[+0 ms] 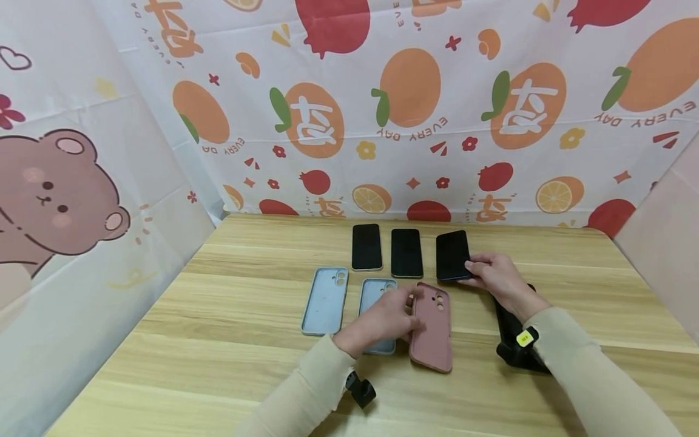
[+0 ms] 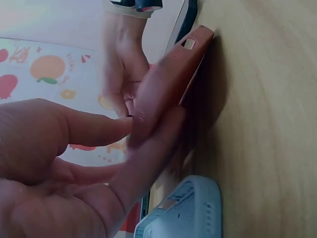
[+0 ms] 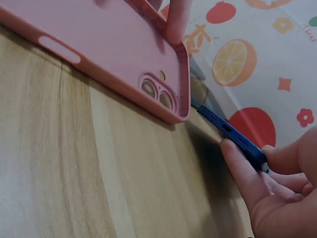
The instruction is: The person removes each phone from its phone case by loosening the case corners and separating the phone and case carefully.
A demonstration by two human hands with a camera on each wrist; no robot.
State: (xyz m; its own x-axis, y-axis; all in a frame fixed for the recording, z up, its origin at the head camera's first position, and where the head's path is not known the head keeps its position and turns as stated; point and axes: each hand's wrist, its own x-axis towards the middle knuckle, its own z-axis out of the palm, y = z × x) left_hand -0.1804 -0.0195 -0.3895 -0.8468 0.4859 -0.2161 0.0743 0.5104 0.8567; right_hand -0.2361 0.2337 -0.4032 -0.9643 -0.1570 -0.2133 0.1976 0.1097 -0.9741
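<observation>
My left hand (image 1: 389, 314) pinches a pink phone case (image 1: 432, 334) by its left edge, thumb on one side and fingers on the other. The case is tilted, its hollow inner side up and its two camera holes at the far end. In the right wrist view the pink case (image 3: 109, 54) shows its raised rim and side cutout. With thumb and fingers, my right hand (image 1: 499, 280) grips a dark phone (image 1: 452, 255) by its near right corner. The right wrist view shows the blue bottom edge of this phone (image 3: 233, 136), tilted up off the table.
Two more dark phones (image 1: 367, 247) lie in a row left of the held one. Two light blue phone cases, one farther left (image 1: 324, 301) and one partly under my left hand (image 1: 377, 294), lie on the wooden table (image 1: 229, 303). A black object (image 1: 510, 334) sits under my right forearm.
</observation>
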